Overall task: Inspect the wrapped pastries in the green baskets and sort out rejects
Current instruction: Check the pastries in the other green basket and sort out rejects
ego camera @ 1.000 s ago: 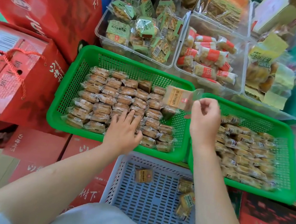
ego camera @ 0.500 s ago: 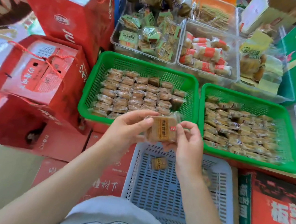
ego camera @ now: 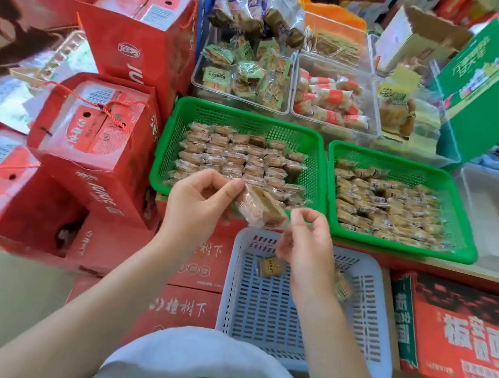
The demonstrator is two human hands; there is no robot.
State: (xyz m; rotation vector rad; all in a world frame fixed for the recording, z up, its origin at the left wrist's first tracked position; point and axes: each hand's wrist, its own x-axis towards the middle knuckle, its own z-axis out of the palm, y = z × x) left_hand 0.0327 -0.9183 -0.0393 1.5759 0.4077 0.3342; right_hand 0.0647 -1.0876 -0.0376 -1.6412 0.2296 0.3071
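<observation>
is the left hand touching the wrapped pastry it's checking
Touching. The head view shows the left hand pinching one end of the wrapped pastry.

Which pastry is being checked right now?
Find the pale blue basket nearest the person. Just above its far rim, the left hand and right hand pinch one wrapped pastry, the only one lifted clear of any basket.
</observation>
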